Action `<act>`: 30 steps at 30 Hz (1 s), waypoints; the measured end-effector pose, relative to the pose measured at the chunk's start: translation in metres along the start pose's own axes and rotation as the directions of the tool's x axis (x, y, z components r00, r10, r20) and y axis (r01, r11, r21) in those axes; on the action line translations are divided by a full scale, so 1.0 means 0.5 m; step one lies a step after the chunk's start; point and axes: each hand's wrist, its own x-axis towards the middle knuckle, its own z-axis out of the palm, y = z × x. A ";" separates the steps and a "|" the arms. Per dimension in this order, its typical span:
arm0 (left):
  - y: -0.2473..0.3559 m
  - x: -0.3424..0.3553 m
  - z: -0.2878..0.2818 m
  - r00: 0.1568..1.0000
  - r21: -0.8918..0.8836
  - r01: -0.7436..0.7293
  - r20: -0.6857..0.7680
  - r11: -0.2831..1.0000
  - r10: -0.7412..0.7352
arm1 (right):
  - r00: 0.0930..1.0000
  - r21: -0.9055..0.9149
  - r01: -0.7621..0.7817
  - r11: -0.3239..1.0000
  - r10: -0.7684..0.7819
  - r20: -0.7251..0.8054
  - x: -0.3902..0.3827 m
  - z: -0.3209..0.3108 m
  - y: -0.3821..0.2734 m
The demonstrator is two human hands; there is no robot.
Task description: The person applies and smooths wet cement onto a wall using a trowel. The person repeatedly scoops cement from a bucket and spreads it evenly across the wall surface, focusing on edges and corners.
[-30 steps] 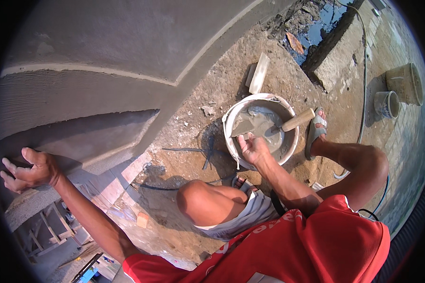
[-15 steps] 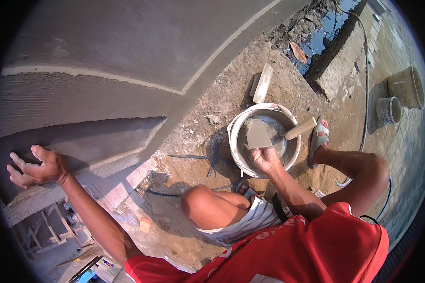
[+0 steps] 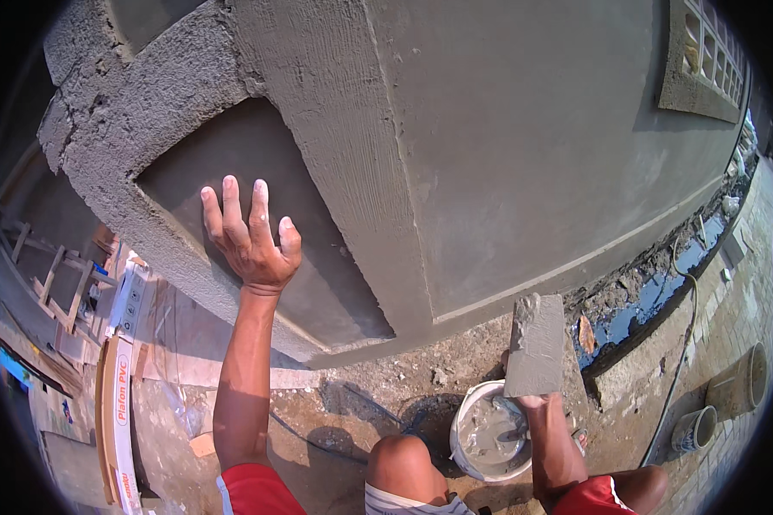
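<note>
My left hand [image 3: 253, 240] lies with fingers spread over the smooth recessed panel [image 3: 296, 189] of the grey plastered wall; whether the palm bears on it I cannot tell. My right hand [image 3: 537, 401] grips the near edge of a flat rectangular board [image 3: 537, 348] with grey wet mortar spread over its face. The board is raised above the far side of a white-rimmed bucket [image 3: 458, 446], apart from the wall. Wet mortar [image 3: 488, 425] fills the bucket's bottom. A trowel [image 3: 514, 435] rests in it, its handle hidden by my right forearm.
Rough, broken plaster [image 3: 146, 94] edges the panel. A ditch with dark water [image 3: 631, 322] runs along the wall foot, a hose [image 3: 680, 378] beside it. Two buckets [image 3: 694, 427] stand at right. Long boxed panels [image 3: 120, 386] and a wooden frame [image 3: 64, 283] are at left.
The view has swung up toward the wall. My right hand has lifted the mortar-loaded board out of the bucket toward the wall. My left hand stays at the recessed panel, fingers now pointing up.
</note>
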 end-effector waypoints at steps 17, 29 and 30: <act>-0.030 -0.034 -0.039 0.996 0.048 0.071 0.057 0.996 -0.074 | 0.033 0.054 0.679 -0.732 0.104 0.994 0.372 0.731 0.057; -0.038 -0.036 -0.037 0.997 -0.030 0.067 0.036 0.997 -0.066 | 0.150 0.207 0.563 -0.800 0.345 0.926 0.373 0.720 -0.083; -0.038 -0.033 -0.038 0.997 -0.029 0.067 0.028 0.997 -0.066 | 0.139 0.179 0.556 -0.811 0.303 0.943 0.366 0.709 -0.096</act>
